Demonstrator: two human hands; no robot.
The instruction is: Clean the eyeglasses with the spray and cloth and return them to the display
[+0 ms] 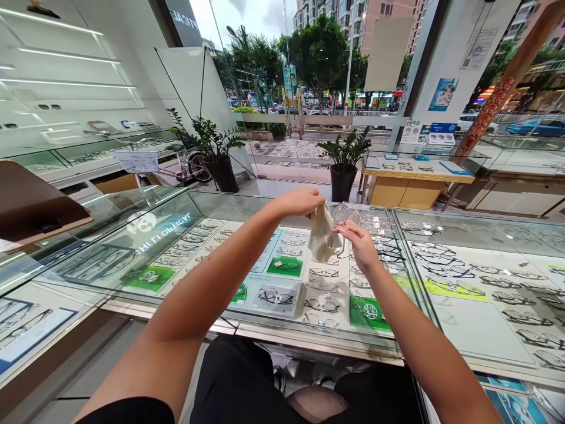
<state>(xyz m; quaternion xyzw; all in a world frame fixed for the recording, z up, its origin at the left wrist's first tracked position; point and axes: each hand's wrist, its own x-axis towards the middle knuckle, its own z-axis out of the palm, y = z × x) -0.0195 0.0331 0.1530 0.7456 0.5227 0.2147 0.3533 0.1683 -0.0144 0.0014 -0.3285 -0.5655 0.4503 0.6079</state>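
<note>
My left hand (pixel 304 201) is closed on a pale beige cloth (pixel 321 235), which hangs down from the fingers over the glass counter. Just right of it, my right hand (pixel 356 238) pinches a pair of thin-framed eyeglasses (pixel 343 215). One round lens shows above the right fingertips; the cloth hangs against the frame and hides part of it. Both hands are close together above the display case (pixel 260 328), where rows of spectacles lie under the glass.
Several spectacles rest on a white stand (pixel 269 294) and green cards (pixel 286 266) inside the case. Another glass case (pixel 477 330) adjoins on the right. Beyond the counter stand two potted plants (pixel 220 171) and a wooden cabinet (pixel 399 191) before the shop window.
</note>
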